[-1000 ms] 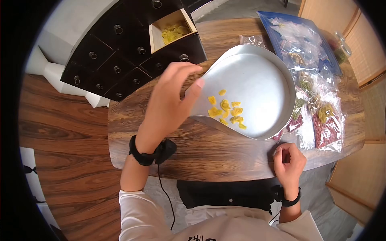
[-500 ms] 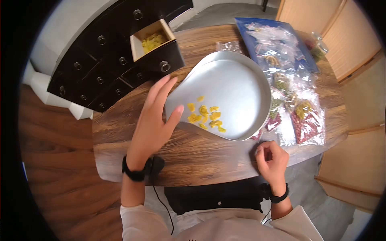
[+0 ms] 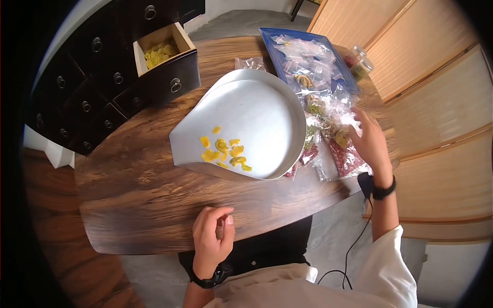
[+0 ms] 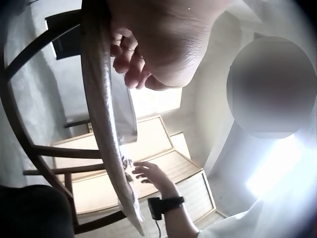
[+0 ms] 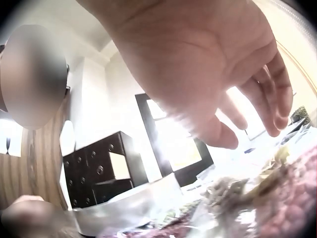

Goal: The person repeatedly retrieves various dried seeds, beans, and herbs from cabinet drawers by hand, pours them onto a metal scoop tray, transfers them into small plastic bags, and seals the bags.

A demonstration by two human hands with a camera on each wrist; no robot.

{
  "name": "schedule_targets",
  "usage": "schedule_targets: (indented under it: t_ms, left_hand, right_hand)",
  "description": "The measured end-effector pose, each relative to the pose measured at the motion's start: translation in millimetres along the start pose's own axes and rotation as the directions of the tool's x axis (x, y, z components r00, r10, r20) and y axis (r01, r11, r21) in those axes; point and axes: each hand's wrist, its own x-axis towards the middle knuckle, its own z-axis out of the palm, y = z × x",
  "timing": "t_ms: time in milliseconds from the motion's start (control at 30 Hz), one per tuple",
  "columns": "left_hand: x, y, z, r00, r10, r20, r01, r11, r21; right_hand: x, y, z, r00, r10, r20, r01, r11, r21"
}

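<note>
My right hand hovers over the clear plastic bags at the table's right side, fingers spread and slightly bent, with nothing in them. Under and beside it lie a bag of pink beans and a bag with green pieces. In the right wrist view the fingers hang above the bags. Near the front edge rests my left hand, its fingers loosely curled and holding nothing. A silver metal scoop-shaped pan lies in the middle, with several yellow dried pieces near its narrow mouth.
At the back left stands a dark cabinet with one drawer pulled out, holding yellow flakes. A blue tray bearing small zip bags lies at the back, with glass jars to its right. Folding screens border the right side.
My left hand has drawn back from beside the pan's mouth to the front edge. My right hand has moved from the front edge out over the bags. The head view has turned right.
</note>
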Motion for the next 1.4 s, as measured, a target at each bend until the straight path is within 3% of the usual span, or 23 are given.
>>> schedule_targets:
  t_ms: [33,100,133,200,467,533,567,667,733,767,833,900,933,967,1033,1067,1133,1400]
  left_hand:
    - [1,1,-1,1.000,-0.020,0.014,0.020,1.000,-0.003]
    - [0,-1,1,0.999,-0.043,0.014,0.043,0.999,-0.021]
    - [0,-3,0,0.999,0.027,0.031,-0.028,0.999,0.029]
    - [0,-6,0,0.988,0.148,0.036,-0.151,0.984,0.093]
    - [-4,-7,0,0.995,0.094,0.024,-0.095,0.993,0.074]
    - [-2,-7,0,0.997,0.075,0.011,-0.075,0.996,0.046]
    - [-2,-8,-1,0.998,0.065,0.004,-0.065,0.997,0.046]
    - [-2,-7,-2,0.998,0.053,0.024,-0.054,0.998,0.035]
    - [0,-6,-1,0.997,0.076,0.031,-0.077,0.996,0.036]
    - [1,-6,-2,0.997,0.066,0.032,-0.067,0.997,0.035]
    - [0,-6,-4,0.994,0.090,0.058,-0.093,0.995,0.043]
    - [2,-6,-4,0.994,0.085,0.075,-0.084,0.996,-0.020]
    - [4,-7,-5,0.991,0.105,0.078,-0.098,0.991,-0.087]
    - [10,-6,-1,0.993,0.077,0.086,-0.071,0.995,-0.067]
    - [11,-2,5,0.990,0.130,0.062,-0.115,0.973,-0.201]
    - [11,-3,6,0.992,0.105,0.067,-0.091,0.979,-0.185]
    - [11,-6,7,0.984,0.171,0.058,-0.159,0.974,-0.163]
    - [9,-8,9,0.982,0.165,0.088,-0.149,0.974,-0.170]
  right_hand:
    - [9,2,2,0.998,-0.041,-0.056,0.034,0.991,-0.133]
    - [26,-10,6,0.999,0.053,-0.010,-0.054,0.973,-0.225]
    - [33,-7,15,0.998,0.018,-0.062,-0.033,0.969,-0.243]
    - [45,-8,21,0.999,0.037,-0.026,-0.043,0.959,-0.280]
    - [64,2,44,0.998,0.065,-0.004,-0.062,0.926,-0.372]
    - [62,-1,36,0.993,0.081,-0.082,-0.105,0.931,-0.350]
    - [57,-2,31,0.984,-0.005,-0.177,-0.053,0.946,-0.319]
    - [32,-39,-2,0.968,-0.003,-0.251,-0.052,0.976,-0.213]
    - [14,-49,-14,0.968,-0.019,-0.252,0.026,0.999,0.023]
    - [0,-60,-21,0.981,0.068,-0.183,-0.025,0.973,0.227]
    - [-37,-89,-28,0.987,0.158,-0.015,-0.116,0.785,0.608]
    - [-72,-123,-26,0.984,0.094,0.151,-0.178,0.577,0.797]
    - [-85,-139,-24,0.970,0.038,0.238,-0.226,0.488,0.843]
    - [-97,-145,-10,0.974,-0.045,0.223,-0.185,0.411,0.893]
    - [-116,-166,14,0.938,-0.195,0.286,-0.200,0.371,0.907]
    - [-119,-172,19,0.930,-0.204,0.305,-0.220,0.356,0.908]
    - [-121,-179,27,0.922,-0.264,0.283,-0.167,0.388,0.907]
    - [-122,-179,40,0.911,-0.338,0.235,-0.072,0.431,0.900]
